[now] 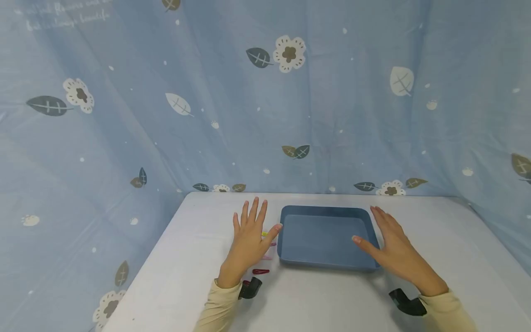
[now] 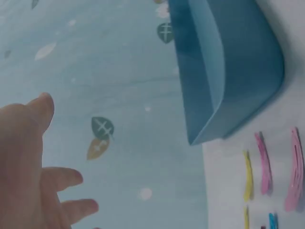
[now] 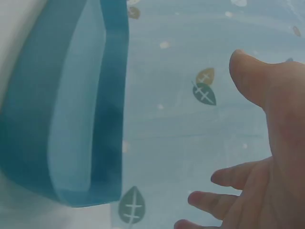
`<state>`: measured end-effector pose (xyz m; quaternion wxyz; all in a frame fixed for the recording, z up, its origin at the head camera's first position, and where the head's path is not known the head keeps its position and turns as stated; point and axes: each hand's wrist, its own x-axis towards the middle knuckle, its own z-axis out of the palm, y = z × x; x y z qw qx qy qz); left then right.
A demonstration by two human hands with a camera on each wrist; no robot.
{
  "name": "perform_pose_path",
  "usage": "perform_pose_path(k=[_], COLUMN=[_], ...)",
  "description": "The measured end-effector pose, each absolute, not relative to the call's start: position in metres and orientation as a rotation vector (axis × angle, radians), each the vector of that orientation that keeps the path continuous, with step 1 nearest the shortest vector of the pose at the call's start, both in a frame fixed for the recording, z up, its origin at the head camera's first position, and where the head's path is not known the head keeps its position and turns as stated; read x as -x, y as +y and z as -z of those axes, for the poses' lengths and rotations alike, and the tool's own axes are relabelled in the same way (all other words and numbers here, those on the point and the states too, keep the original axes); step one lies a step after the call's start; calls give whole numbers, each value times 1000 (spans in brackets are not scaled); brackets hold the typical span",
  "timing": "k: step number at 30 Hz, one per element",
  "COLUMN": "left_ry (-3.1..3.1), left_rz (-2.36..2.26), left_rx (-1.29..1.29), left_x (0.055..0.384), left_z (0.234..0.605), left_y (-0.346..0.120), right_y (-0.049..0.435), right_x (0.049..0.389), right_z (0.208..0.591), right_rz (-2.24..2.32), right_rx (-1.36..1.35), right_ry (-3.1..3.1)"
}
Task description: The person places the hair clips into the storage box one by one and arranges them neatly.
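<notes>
The tray (image 1: 325,242) stretches lengthwise between left hand (image 1: 249,242) and right hand (image 1: 392,246), fingers extended, empty, with half-hidden clips (image 1: 260,271) seemingly nearer the left.

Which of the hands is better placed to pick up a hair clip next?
Probably the left hand: it's nearest the hair clips lying left of the tray, and holds nothing. The right hand, also empty, is at the tray's opposite side.

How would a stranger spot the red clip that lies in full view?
On the white table, find the blue tray. Just left of its near left corner lies the red clip, darker than the pink clips and yellow clips beyond it. Unlike the other red piece, it shows whole.
</notes>
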<state>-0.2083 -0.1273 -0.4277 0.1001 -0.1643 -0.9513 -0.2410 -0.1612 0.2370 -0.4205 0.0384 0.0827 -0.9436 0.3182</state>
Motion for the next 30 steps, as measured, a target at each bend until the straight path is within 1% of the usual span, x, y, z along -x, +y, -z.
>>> perform_pose_path(k=[5,18,30], left_ry=[-2785,-2745,-2723], left_rz=[912,1125,1229], left_rx=[469,349,104], left_x=[207,219,236], left_z=[426,422,431], left_y=[-144,-178,-196], right_y=[240,243,251], right_x=[164,167,168], right_z=[429,454,478], right_rz=[-1080,-1150,-1149], right_rx=[-239,-204,-182], right_ry=[-2913,-2949,-3013])
